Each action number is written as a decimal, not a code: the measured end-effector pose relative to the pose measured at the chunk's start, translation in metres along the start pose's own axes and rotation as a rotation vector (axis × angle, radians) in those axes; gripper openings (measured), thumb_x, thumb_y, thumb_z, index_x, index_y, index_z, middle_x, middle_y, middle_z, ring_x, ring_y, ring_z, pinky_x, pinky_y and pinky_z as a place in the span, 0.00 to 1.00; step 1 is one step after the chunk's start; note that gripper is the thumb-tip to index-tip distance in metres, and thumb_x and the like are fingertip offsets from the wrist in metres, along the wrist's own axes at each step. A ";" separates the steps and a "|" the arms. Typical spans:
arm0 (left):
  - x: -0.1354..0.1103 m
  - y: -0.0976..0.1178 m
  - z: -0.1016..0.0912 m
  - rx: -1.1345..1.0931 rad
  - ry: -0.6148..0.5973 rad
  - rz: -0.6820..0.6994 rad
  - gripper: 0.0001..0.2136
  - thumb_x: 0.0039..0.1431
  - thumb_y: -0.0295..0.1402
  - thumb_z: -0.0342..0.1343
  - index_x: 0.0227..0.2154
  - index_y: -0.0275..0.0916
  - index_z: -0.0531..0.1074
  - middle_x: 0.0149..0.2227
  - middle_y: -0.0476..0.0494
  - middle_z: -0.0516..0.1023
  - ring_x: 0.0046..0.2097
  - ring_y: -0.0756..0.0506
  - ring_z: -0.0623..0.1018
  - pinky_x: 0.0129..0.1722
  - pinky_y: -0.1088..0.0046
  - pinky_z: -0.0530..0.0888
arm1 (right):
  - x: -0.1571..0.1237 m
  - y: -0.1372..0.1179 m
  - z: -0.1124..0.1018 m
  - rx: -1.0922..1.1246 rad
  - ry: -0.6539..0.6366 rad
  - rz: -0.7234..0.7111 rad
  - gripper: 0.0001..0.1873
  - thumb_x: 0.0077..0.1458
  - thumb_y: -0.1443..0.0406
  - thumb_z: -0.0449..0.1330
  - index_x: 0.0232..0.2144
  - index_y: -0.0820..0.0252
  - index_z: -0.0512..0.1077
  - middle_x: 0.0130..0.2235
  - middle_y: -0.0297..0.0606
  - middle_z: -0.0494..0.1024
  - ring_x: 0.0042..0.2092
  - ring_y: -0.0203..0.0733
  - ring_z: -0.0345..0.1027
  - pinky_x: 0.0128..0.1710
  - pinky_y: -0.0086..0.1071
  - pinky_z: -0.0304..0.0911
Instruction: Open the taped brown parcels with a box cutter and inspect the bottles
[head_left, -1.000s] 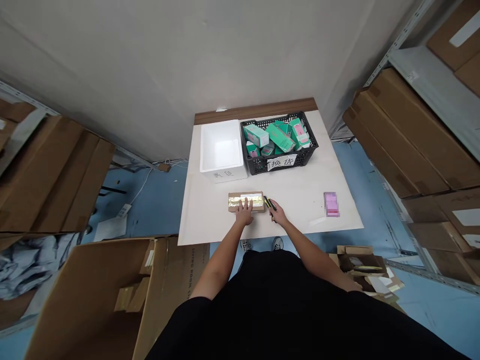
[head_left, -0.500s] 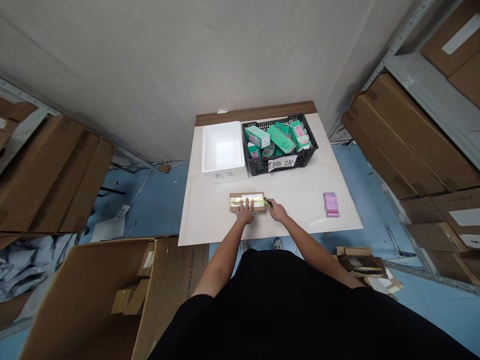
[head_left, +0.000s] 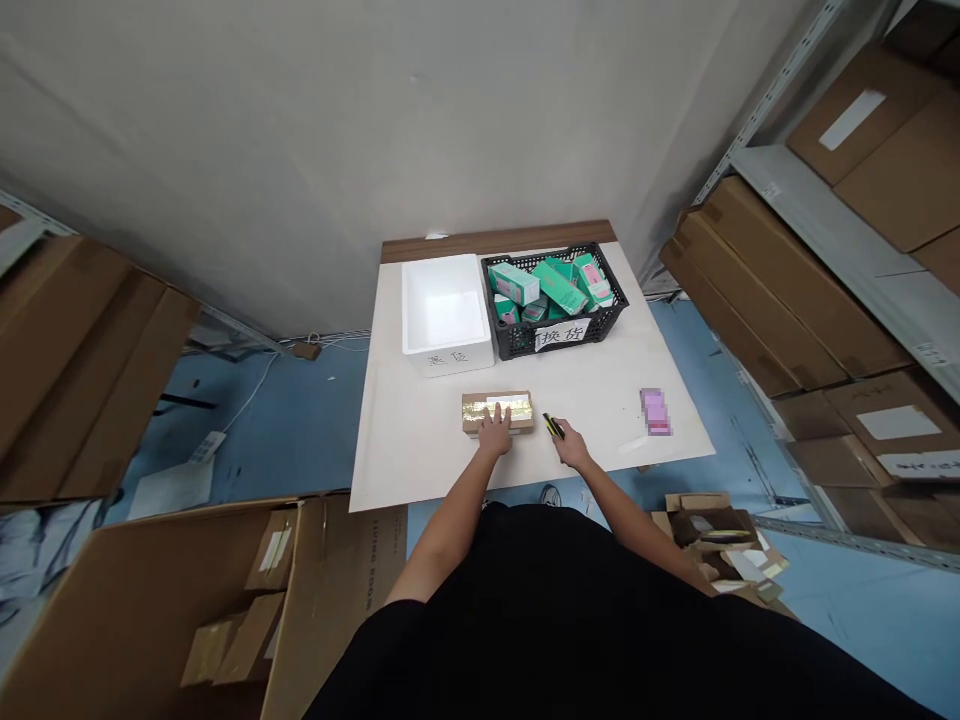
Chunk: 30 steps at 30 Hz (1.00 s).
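Observation:
A small brown cardboard box (head_left: 517, 403) sealed with shiny tape lies on the white table (head_left: 420, 440). My left hand (head_left: 496, 430) rests flat on the box's near side, fingers spread. Just right of the box, my right hand (head_left: 574, 446) is closed round a yellow and black utility knife (head_left: 553, 426), whose tip points toward the box without touching it.
At the back of the table stand a white foam box (head_left: 445, 312) and a black crate (head_left: 555, 296) with several green cartons. A pink item (head_left: 653, 410) lies at the right. Large cardboard boxes sit on the floor at the left and on shelves at the right.
My right hand with the knife has drawn back a little to the right, away from the box's end. My left hand stays on the box. The camera view has shifted slightly.

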<state>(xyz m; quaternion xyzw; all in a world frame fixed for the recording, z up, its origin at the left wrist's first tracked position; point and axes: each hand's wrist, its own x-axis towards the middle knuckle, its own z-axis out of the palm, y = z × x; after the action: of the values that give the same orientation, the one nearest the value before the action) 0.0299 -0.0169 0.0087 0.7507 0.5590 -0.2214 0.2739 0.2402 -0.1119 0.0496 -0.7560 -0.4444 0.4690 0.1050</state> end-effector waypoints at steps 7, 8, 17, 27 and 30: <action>0.011 -0.034 -0.035 -0.021 0.248 0.041 0.32 0.73 0.42 0.47 0.77 0.45 0.54 0.77 0.35 0.57 0.77 0.32 0.53 0.72 0.48 0.59 | 0.018 -0.018 0.049 0.201 0.150 0.078 0.41 0.70 0.51 0.53 0.76 0.54 0.43 0.51 0.42 0.82 0.31 0.39 0.80 0.32 0.31 0.76; 0.013 -0.043 -0.039 -0.021 0.240 0.033 0.32 0.73 0.43 0.48 0.77 0.46 0.54 0.78 0.36 0.54 0.78 0.32 0.50 0.73 0.47 0.57 | 0.022 -0.024 0.057 0.202 0.167 0.086 0.43 0.70 0.49 0.54 0.77 0.56 0.42 0.54 0.46 0.81 0.33 0.41 0.81 0.34 0.32 0.77; -0.016 -0.087 -0.016 -0.027 0.262 -0.026 0.30 0.75 0.42 0.44 0.76 0.42 0.55 0.75 0.31 0.58 0.71 0.28 0.60 0.65 0.49 0.67 | 0.071 -0.081 0.076 0.099 0.364 0.213 0.53 0.61 0.46 0.64 0.76 0.63 0.47 0.62 0.60 0.76 0.60 0.58 0.76 0.55 0.45 0.74; -0.027 -0.136 -0.020 0.091 0.157 0.320 0.27 0.69 0.26 0.50 0.70 0.46 0.64 0.63 0.35 0.73 0.59 0.36 0.75 0.54 0.61 0.76 | 0.126 -0.163 0.069 0.011 0.336 0.055 0.48 0.65 0.53 0.67 0.75 0.66 0.50 0.61 0.58 0.78 0.57 0.55 0.76 0.53 0.39 0.68; -0.003 -0.145 -0.047 0.204 0.206 0.448 0.33 0.65 0.26 0.56 0.72 0.47 0.62 0.72 0.35 0.65 0.68 0.35 0.69 0.59 0.60 0.73 | 0.105 -0.137 0.081 0.035 0.340 0.055 0.50 0.64 0.49 0.66 0.76 0.62 0.49 0.62 0.54 0.78 0.60 0.55 0.75 0.56 0.37 0.69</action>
<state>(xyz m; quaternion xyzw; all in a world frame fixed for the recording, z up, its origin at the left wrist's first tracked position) -0.1091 0.0443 0.0222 0.8979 0.3788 -0.1329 0.1808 0.1142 0.0275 0.0202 -0.8343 -0.3913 0.3445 0.1790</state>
